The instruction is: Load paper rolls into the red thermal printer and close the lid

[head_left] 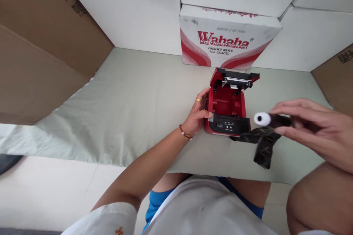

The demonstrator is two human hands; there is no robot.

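A small red and black receipt printer (pixel 228 126) stands on the cloth with its lid (pixel 237 77) raised and its red paper bay exposed and bare. My left hand (pixel 197 115) grips its left side, thumb over the front corner and fingers along the wall. To the right of the printer, my right hand (pixel 309 119) pinches a paper roll (pixel 262 119) between thumb and fingers. The roll's white end and dark core face the printer, while its side looks dark. Beneath it, a crumpled black strip (pixel 263 152) lies by the printer's front right corner; whether it joins the roll I cannot tell.
A white and red water carton (pixel 228 40) stands right behind the printer. White boxes (pixel 143 18) line the back, with brown cardboard (pixel 49 55) on the left and more brown cardboard (pixel 338 77) on the right. Pale green cloth (pixel 132 99) covers the table, its front edge near my lap.
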